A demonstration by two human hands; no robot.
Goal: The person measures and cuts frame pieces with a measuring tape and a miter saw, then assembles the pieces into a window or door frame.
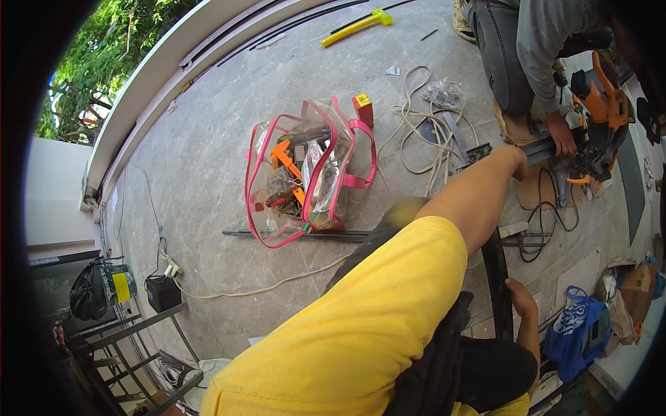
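Observation:
My left hand (pixel 515 163), at the end of my outstretched yellow-sleeved arm, is closed on a dark metal profile (pixel 538 150) that runs toward an orange miter saw (pixel 598 100); its fingertips are partly hidden. A co-worker's hand (pixel 564 139) rests on the same profile, closer to the saw. Lower down, my right hand (pixel 522 299) grips the edge of a long black bar (pixel 496 284), its fingers mostly out of sight behind it. My left forearm covers the upper end of that bar.
A clear pink-edged bag (pixel 260 208) of tools stands on the tiled floor. Beyond it lie a yellow tool (pixel 357 28), a coiled pale cord (pixel 416 163) and a black cable (pixel 534 236). A blue bag (pixel 576 333) sits at right, a metal frame (pixel 142 360) at lower left.

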